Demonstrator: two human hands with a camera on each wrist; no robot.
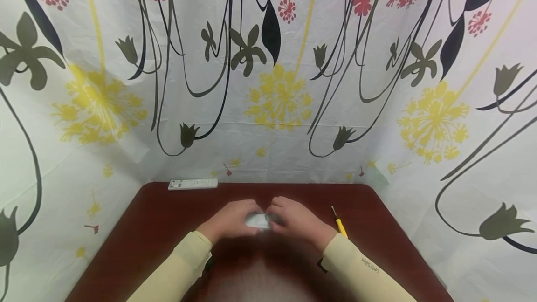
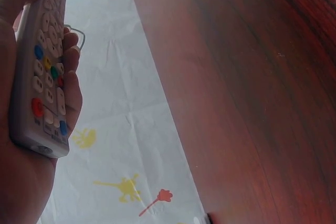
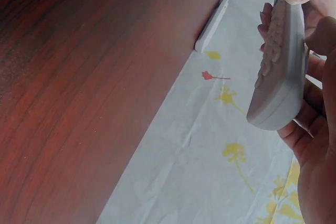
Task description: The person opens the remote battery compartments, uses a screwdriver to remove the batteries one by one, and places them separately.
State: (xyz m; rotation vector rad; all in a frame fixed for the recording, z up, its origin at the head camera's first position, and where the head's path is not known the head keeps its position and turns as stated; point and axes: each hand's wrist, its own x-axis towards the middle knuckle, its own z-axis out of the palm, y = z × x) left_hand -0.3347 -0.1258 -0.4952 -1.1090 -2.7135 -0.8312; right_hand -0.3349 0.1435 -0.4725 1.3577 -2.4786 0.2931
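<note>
Sleeves [image 1: 369,271] | remote [image 2: 48,90] held above table [image 1: 176,218], between side edges | left hand [image 1: 232,218] clamped round it — seemingly steadying | right hand [image 1: 298,220] curled onto right end — likely sharing support | screwdriver [image 1: 340,227] near right edge

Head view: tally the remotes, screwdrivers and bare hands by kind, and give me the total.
Remotes: 2 (held remote; far-edge remote on the table)
Screwdrivers: 1 (yellow-handled screwdriver)
Bare hands: 2 (left hand; right hand)
Total: 5
</note>
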